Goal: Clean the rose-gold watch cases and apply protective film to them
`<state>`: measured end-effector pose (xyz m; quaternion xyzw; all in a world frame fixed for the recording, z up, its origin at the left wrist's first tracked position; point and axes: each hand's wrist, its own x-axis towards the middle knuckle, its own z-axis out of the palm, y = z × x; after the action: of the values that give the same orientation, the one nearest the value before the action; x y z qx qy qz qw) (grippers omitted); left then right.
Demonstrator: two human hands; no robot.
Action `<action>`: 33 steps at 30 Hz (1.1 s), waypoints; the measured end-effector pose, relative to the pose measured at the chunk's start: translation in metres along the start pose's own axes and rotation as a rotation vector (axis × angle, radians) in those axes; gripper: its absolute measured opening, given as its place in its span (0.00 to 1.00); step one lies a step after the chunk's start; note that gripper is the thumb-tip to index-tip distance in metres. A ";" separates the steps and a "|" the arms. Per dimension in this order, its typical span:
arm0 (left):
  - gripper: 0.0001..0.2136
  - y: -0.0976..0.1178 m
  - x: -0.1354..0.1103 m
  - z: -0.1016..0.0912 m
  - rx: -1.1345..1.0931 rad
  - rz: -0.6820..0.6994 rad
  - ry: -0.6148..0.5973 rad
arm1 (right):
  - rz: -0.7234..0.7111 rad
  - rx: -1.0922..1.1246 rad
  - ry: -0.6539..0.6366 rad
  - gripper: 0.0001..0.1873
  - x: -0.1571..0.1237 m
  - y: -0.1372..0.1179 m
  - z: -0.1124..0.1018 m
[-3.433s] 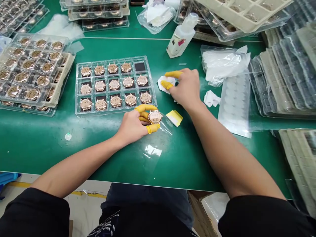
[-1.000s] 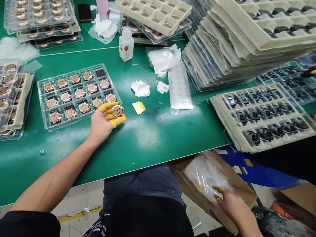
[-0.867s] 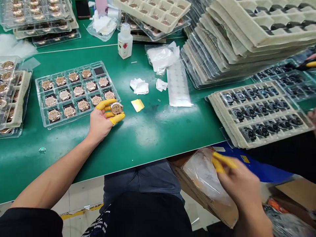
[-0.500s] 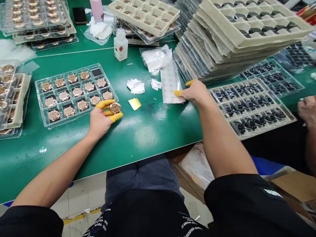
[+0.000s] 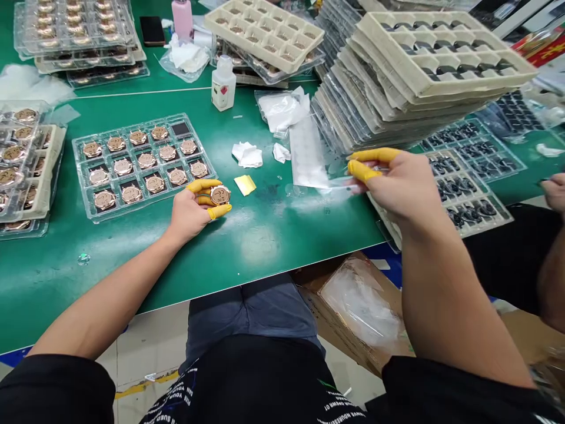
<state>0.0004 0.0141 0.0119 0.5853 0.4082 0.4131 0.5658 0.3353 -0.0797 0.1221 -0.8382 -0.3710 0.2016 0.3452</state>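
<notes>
My left hand [image 5: 196, 207], in yellow finger cots, pinches a rose-gold watch case [image 5: 219, 195] with its engraved back facing up. Beside it lies a clear tray [image 5: 95, 219] of similar watch cases, with one pocket at its far right corner showing only a black pad. My right hand [image 5: 388, 176], also in yellow finger cots, is closed in a pinch above the table. A thin clear strip of film [image 5: 339, 187], partly blurred, extends from its fingertips. Near that strip lies a white dotted sheet [image 5: 308, 153]. A yellow square pad [image 5: 245, 185] rests between the hands.
A tall leaning stack of trays [image 5: 371, 112] stands at the back right, with a tray of dark watches [image 5: 489, 221] in front. Crumpled tissues [image 5: 247, 154] and a white bottle [image 5: 223, 85] sit mid-table. More watch trays [image 5: 57, 153] stand left. Another person's hand [image 5: 555, 191] is at right.
My right hand has moved right and nearer from the dotted sheet, and clear film now shows at its fingertips. My left hand still holds the watch case. The view has shifted slightly.
</notes>
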 end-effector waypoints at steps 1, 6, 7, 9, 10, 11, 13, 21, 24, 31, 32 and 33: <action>0.31 0.001 -0.001 0.000 -0.005 0.011 0.005 | -0.044 0.043 -0.043 0.12 -0.012 0.003 -0.003; 0.33 0.003 -0.002 0.002 -0.032 0.079 0.136 | -0.295 0.145 -0.425 0.22 -0.042 0.014 -0.018; 0.34 0.003 -0.001 0.001 -0.050 0.081 0.157 | -0.316 0.123 -0.457 0.23 -0.042 0.013 -0.018; 0.35 0.001 0.001 0.001 -0.077 0.077 0.180 | -0.349 0.065 -0.463 0.27 -0.036 0.008 -0.016; 0.36 -0.001 0.003 0.001 -0.082 0.073 0.181 | -0.365 0.037 -0.445 0.28 -0.032 0.005 -0.015; 0.37 -0.002 0.004 0.000 -0.082 0.071 0.179 | -0.386 0.006 -0.418 0.28 -0.026 0.002 -0.013; 0.37 -0.004 0.006 -0.001 -0.086 0.073 0.176 | -0.463 -0.072 -0.385 0.26 -0.012 -0.004 -0.010; 0.31 0.005 0.001 -0.009 -0.151 0.099 -0.320 | -0.900 -0.472 -0.775 0.13 0.026 -0.079 0.050; 0.30 0.005 -0.005 -0.007 -0.079 0.057 -0.427 | -0.875 -0.386 -0.846 0.26 0.016 -0.109 0.094; 0.31 -0.006 -0.008 0.007 -0.081 -0.003 -0.017 | -0.383 0.385 -0.558 0.36 0.012 -0.070 0.157; 0.31 -0.006 -0.009 0.008 -0.091 -0.015 -0.006 | -0.259 0.501 -0.545 0.36 0.011 -0.060 0.161; 0.31 -0.006 -0.009 0.009 -0.091 -0.024 -0.019 | -0.157 0.594 -0.548 0.36 0.010 -0.051 0.165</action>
<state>0.0057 0.0026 0.0053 0.5580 0.3905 0.4189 0.6006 0.2194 0.0235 0.0461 -0.5865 -0.4379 0.4886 0.4749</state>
